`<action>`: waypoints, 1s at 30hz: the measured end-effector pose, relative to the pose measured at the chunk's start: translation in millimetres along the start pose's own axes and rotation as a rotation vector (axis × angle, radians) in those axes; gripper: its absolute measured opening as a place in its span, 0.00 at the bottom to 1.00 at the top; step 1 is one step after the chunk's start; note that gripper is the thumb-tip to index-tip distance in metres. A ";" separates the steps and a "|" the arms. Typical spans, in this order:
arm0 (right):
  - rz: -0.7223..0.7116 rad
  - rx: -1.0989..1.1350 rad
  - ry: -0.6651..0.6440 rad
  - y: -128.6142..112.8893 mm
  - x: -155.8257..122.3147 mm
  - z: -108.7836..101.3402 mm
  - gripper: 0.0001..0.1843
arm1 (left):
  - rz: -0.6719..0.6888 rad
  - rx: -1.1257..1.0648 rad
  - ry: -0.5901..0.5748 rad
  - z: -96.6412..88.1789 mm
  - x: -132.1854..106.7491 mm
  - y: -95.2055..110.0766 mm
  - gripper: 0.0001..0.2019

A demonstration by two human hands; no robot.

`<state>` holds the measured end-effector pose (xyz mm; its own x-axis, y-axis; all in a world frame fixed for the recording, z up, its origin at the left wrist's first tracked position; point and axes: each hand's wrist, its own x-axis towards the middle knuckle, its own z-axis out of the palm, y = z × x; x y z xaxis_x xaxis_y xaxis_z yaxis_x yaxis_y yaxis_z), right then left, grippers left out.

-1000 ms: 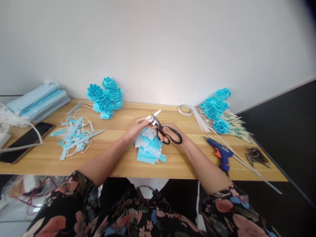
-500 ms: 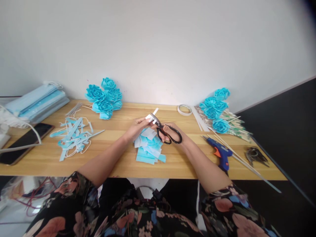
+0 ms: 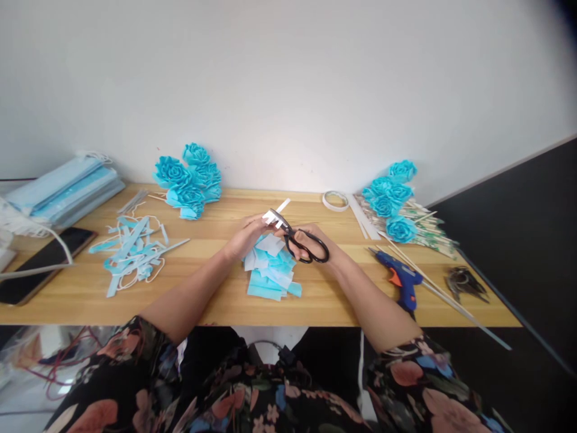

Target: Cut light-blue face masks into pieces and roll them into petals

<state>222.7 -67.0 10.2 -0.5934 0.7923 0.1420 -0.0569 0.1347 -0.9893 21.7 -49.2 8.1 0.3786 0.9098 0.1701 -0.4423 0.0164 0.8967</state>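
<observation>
Right hand (image 3: pixel 303 239) gripping scissors (image 3: pixel 290 231), white strip (image 3: pixel 269 216) more exposed

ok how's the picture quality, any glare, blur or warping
Head view: soft light on the wall, brightest toward the lower middle, without hard glare; head view, top right corner: a dark, blurred patch; head view, centre: white piece nearly washed out, scissors readable; head view, lower edges: sleeves look stretched, likely wide-angle distortion.

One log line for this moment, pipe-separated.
left hand: holds white strip | right hand: holds scissors, blades at strip | table: blue-and-white pieces below hands
</observation>
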 end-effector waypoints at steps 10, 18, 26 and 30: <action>-0.005 -0.006 0.027 -1.9 -0.1 -3.8 0.36 | 0.027 0.213 0.100 -10.4 2.1 -7.4 0.13; 0.017 0.057 -0.286 -5.0 -4.0 0.8 0.38 | 0.049 0.247 0.248 -8.1 3.5 0.4 0.14; 0.001 0.016 -0.257 -13.7 -6.0 -7.0 0.47 | 0.085 0.164 0.212 -13.1 4.9 -1.6 0.21; 0.005 -0.039 -0.254 -12.6 -5.5 -11.4 0.45 | 0.093 0.122 0.169 -13.3 4.4 -1.8 0.23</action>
<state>235.8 -66.2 22.2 -0.7768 0.6184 0.1189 -0.0255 0.1578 -0.9871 13.4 -39.6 1.9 0.1948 0.9618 0.1925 -0.3639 -0.1114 0.9248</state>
